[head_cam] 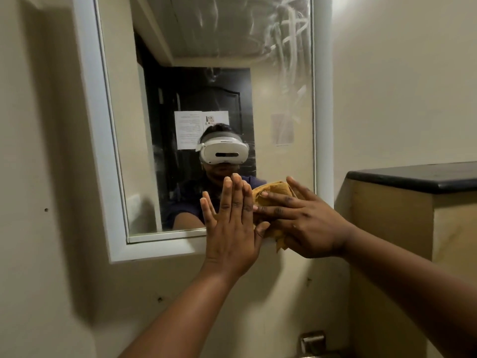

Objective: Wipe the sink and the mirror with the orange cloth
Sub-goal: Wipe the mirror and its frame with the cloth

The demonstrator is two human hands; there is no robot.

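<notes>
- Right hand (304,218) presses orange cloth (273,192) flat on mirror (206,86), fingers spread over it – likely to load the wipe.
- Left hand (232,218) open, fingers straight, holds nothing, touching right fingertips; probably bracing on the glass.
- Smears remain above the hands, top right.
- Dark-topped cabinet (413,177) just right of right hand crowds that edge.
- Sink not in view.

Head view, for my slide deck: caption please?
Right hand presses orange cloth to mirror; left hand flat beside.
</notes>
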